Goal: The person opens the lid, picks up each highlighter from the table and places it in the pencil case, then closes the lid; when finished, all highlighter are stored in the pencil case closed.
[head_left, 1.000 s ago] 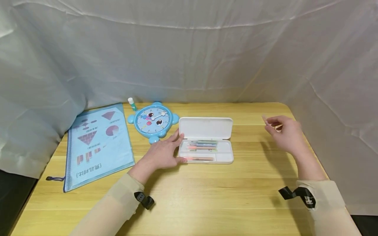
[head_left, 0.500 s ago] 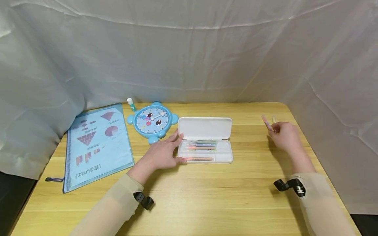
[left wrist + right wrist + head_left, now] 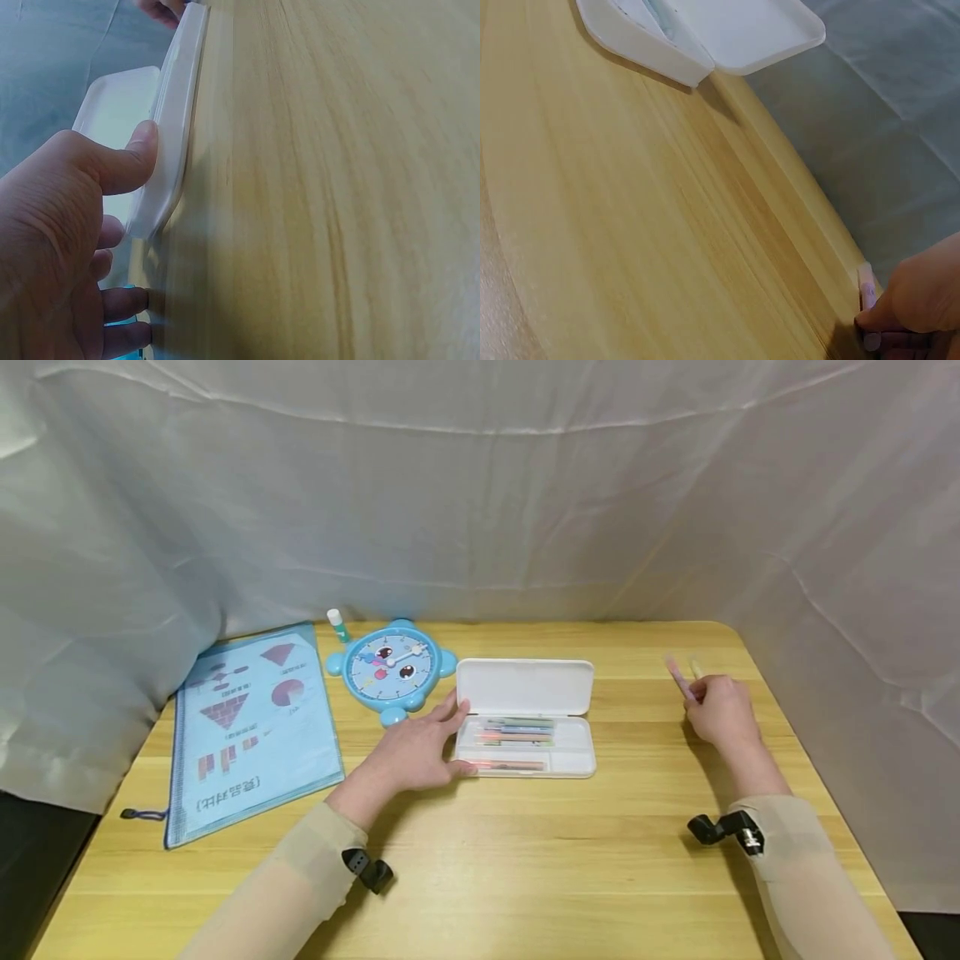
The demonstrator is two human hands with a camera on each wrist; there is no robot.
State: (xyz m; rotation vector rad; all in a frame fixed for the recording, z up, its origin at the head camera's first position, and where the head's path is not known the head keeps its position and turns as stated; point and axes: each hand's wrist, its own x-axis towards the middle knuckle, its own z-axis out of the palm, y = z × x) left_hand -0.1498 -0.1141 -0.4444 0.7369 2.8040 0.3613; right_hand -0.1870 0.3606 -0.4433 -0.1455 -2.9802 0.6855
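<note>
A white pencil case (image 3: 523, 687) lies with its lid raised, several pens (image 3: 517, 737) in its compartments. My left hand (image 3: 420, 750) grips its left end, the thumb (image 3: 135, 161) against the near wall in the left wrist view. At the right of the table, my right hand (image 3: 722, 710) pinches a slim pink pen (image 3: 678, 678) that sticks out past the fingertips, tilted to the left. Beside it a pale yellow pen (image 3: 696, 667) shows, its lower part hidden by the hand. The right wrist view has the pink pen (image 3: 867, 289) between thumb and fingers.
Left of the case lies a blue toy clock (image 3: 392, 668), a glue stick (image 3: 338, 625) behind it. A blue zip document bag (image 3: 258, 735) covers the table's left part. Grey cloth (image 3: 480, 510) hangs along the back and sides of the wooden table (image 3: 540, 860).
My right hand has come down toward the table, and the pale yellow pen has come into view beside the pink one. My left hand keeps its grip on the pencil case.
</note>
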